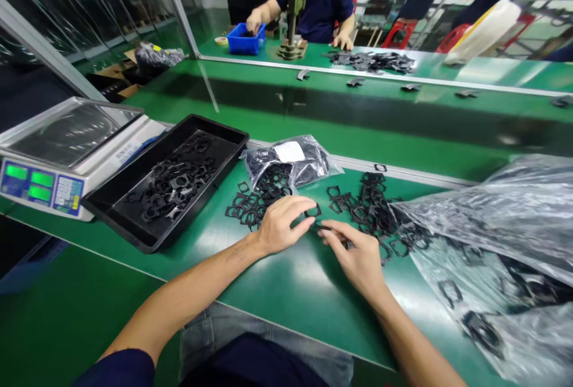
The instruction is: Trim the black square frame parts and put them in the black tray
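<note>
The right hand (329, 232) is narrowed to a pinch, thumb and forefinger meeting on a thin dark piece (320, 227) above the counter (286, 297). The left hand (286, 223) faces it, thumb and forefinger parted around a black frame-shaped part (312, 210); whether they grip it or only surround it cannot be told.

The handling looks partway along. Just beyond the left hand, one loose group of frames (246, 206) lies spread at the mouth of a small clear bag (316, 172) that holds more of them and bears a white label (289, 151). Beyond the right hand, a denser heap of frames (371, 205) runs to a large clear plastic bag (487, 208) with further parts inside, so plenty seems left to go through. Which group counts as finished is not clear from this view.

The frame between the left fingers shows its opening upward, its longer direction running roughly left to right. The thin piece appears edge-on, its long axis also crosswise, one end toward the left hand.

Farther left, a black tray (215, 181) of dark parts sits slantwise beside a digital scale (71, 133). Across a green belt (358, 130), a co-worker's hand (255, 20) reaches into a blue bin (245, 45).
</note>
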`<control>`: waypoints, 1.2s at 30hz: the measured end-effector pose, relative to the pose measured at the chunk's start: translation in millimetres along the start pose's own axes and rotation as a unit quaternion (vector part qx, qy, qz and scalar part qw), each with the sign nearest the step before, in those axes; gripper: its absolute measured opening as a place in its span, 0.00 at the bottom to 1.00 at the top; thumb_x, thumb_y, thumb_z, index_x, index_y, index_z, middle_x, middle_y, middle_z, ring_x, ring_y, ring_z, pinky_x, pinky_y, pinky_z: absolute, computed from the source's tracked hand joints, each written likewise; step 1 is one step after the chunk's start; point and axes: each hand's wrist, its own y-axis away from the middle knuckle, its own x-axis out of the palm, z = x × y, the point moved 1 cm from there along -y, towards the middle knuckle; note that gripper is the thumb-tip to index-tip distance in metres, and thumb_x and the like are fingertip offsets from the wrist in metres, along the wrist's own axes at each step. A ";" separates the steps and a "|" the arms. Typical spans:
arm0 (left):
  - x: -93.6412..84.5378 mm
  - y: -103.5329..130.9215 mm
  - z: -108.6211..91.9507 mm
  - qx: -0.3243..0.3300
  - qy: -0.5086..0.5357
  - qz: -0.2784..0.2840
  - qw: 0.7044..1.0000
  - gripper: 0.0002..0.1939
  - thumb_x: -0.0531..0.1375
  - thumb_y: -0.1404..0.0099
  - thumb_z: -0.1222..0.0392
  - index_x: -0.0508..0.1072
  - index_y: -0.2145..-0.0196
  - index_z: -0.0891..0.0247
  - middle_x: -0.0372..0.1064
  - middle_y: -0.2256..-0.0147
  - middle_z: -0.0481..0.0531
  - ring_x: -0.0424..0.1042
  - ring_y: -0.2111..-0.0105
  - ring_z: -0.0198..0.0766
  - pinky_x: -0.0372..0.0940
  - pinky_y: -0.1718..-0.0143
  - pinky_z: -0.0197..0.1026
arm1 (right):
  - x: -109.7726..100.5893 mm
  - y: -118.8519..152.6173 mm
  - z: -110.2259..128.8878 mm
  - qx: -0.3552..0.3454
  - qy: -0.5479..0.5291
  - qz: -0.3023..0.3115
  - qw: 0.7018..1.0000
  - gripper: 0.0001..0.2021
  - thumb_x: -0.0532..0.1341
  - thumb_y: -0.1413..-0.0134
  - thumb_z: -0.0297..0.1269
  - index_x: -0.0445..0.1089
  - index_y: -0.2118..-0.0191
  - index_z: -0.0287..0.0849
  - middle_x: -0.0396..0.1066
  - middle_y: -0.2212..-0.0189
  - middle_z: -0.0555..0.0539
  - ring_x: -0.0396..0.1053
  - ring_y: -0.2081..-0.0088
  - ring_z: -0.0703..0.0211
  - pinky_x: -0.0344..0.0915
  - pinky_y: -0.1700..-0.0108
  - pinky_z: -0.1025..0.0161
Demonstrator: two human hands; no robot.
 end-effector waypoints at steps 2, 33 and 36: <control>-0.9 0.3 -0.3 -0.001 0.000 -0.006 1.000 0.11 0.60 0.31 0.61 0.74 0.51 0.63 0.78 0.57 0.57 0.77 0.57 0.40 0.72 0.53 0.43 | 3.1 -1.1 -0.9 0.023 -0.083 0.007 0.996 0.16 0.66 0.42 0.47 0.76 0.52 0.45 0.81 0.59 0.44 0.79 0.63 0.53 0.76 0.57 0.57; 1.3 7.1 -0.3 0.051 -0.002 0.108 0.993 0.16 0.59 0.29 0.61 0.71 0.45 0.63 0.79 0.56 0.56 0.76 0.59 0.39 0.73 0.54 0.45 | 7.2 -2.6 -7.6 0.096 -0.217 -0.033 0.971 0.16 0.67 0.43 0.47 0.76 0.54 0.44 0.77 0.67 0.47 0.75 0.71 0.60 0.76 0.62 0.59; 1.3 7.5 1.0 0.050 0.001 0.109 0.993 0.17 0.59 0.29 0.62 0.71 0.44 0.62 0.79 0.57 0.55 0.77 0.60 0.39 0.73 0.54 0.45 | 6.3 -3.1 -6.8 0.102 -0.228 -0.037 0.968 0.14 0.68 0.44 0.47 0.74 0.57 0.43 0.76 0.69 0.48 0.74 0.71 0.61 0.76 0.63 0.60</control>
